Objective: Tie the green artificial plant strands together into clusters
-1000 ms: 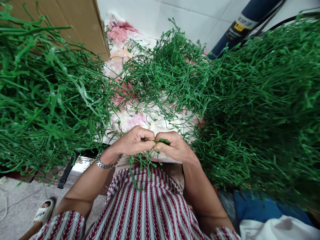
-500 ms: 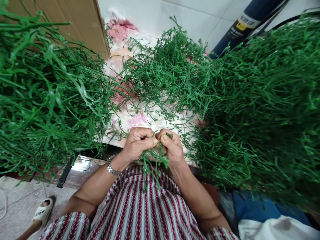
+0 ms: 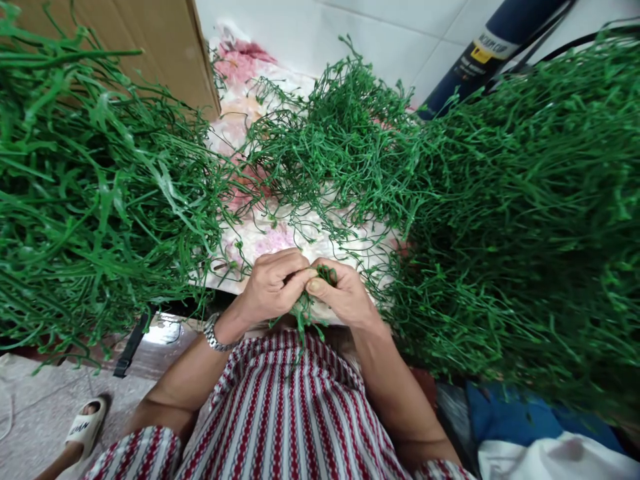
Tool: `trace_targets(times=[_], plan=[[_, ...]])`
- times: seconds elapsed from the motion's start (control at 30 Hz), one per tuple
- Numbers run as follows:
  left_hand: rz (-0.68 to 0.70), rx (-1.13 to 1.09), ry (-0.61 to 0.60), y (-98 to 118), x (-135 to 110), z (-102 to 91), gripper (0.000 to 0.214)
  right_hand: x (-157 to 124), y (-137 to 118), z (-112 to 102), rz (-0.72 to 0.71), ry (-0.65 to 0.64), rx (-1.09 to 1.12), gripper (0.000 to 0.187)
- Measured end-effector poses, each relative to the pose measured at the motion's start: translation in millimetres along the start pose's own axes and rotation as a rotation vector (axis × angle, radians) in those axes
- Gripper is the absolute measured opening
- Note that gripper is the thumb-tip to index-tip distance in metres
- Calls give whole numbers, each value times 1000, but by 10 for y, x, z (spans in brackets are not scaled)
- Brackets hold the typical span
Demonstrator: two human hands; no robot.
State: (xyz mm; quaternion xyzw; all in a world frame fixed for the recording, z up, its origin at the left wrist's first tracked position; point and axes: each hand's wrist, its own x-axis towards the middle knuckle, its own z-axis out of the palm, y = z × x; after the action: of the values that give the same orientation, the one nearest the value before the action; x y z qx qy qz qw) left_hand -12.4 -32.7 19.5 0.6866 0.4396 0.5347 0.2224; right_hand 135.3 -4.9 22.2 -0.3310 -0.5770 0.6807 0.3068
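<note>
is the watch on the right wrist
No, the watch circles the left wrist, while the right wrist is bare.

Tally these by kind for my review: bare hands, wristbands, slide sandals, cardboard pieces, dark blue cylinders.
Bare hands: 2 (left hand, right hand)
Silver metal-link wristband: 1
Cream slide sandal with dark lettering: 1
Brown flat cardboard piece: 1
Dark blue labelled cylinder: 1
Total: 6
The thin green stems held in both hands are too tangled to count.

White tiled wall (image 3: pixel 370 33), grout lines visible, stands brightly lit behind the floral-covered surface (image 3: pixel 233 123). Speckled grey floor (image 3: pixel 35 393) shows at lower left.
</note>
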Motion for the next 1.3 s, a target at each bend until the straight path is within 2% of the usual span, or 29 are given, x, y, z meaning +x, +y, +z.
trace_targets(times=[0.13, 0.37, 0.6, 0.67, 0.8, 0.9, 0.93, 1.03, 1.13, 1.2, 1.3], plan=[[-102, -274, 65, -49, -18, 54, 13, -19, 13, 22, -75, -7, -41, 27], [-415, -792, 191, -13, 6, 106, 14, 8, 42, 23, -177, -37, -144, 21], [-559, -953, 281, 74, 90, 155, 23, 107, -15, -47, -272, -109, -270, 27], [-584, -998, 322, 88, 100, 174, 25, 133, -10, -47, -276, -116, -223, 25], [-588, -1045, 415, 102, 169, 135, 26, 116, 89, 31, -295, -78, 5, 24], [-532, -1060, 491, 93, 254, 53, 30, 60, 153, 77, -315, -72, 76, 27], [-493, -1046, 484, 87, 275, 33, 30, 46, 150, 72, -318, -57, 47, 27], [-471, -968, 320, 65, 291, 19, 25, 25, 51, -14, -382, 54, -179, 20], [-433, -889, 264, 30, 261, 25, 22, 3, -115, -135, -466, 189, -394, 20], [-404, -837, 230, 3, 238, 21, 22, -28, -204, -194, -482, 285, -430, 18], [-400, -791, 188, -29, 202, 20, 21, -65, -268, -248, -516, 404, -326, 9]])
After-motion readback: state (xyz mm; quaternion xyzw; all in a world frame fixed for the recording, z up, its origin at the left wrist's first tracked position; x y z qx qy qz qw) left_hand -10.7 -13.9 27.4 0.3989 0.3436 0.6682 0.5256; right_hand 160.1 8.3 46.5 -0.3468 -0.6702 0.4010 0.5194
